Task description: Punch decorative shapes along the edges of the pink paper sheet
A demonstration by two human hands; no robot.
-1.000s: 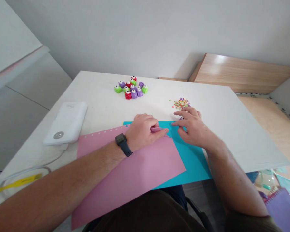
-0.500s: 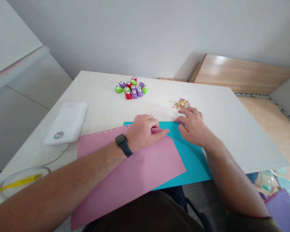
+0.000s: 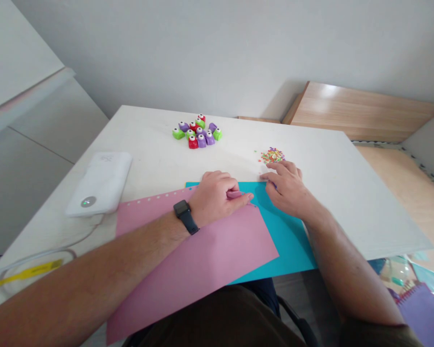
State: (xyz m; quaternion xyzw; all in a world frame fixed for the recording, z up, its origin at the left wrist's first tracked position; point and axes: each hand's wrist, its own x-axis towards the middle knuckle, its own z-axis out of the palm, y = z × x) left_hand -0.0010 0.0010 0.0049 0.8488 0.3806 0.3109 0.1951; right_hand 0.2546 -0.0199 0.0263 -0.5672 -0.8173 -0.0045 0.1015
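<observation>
left hand (image 3: 217, 195) grip clamped on purple punch (image 3: 233, 194) at pink sheet (image 3: 202, 250) corner; right hand (image 3: 288, 189) just right of it, nearer confetti (image 3: 272, 155), grip state unclear.

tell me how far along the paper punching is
Done: a row of holes runs along the top edge of the pink sheet, and a pile of punched bits lies on the table. In hand: the left hand has its grip on a small punch at that sheet's corner; the right hand rests by the pile. Left: the teal sheet looks unpunched.
</observation>
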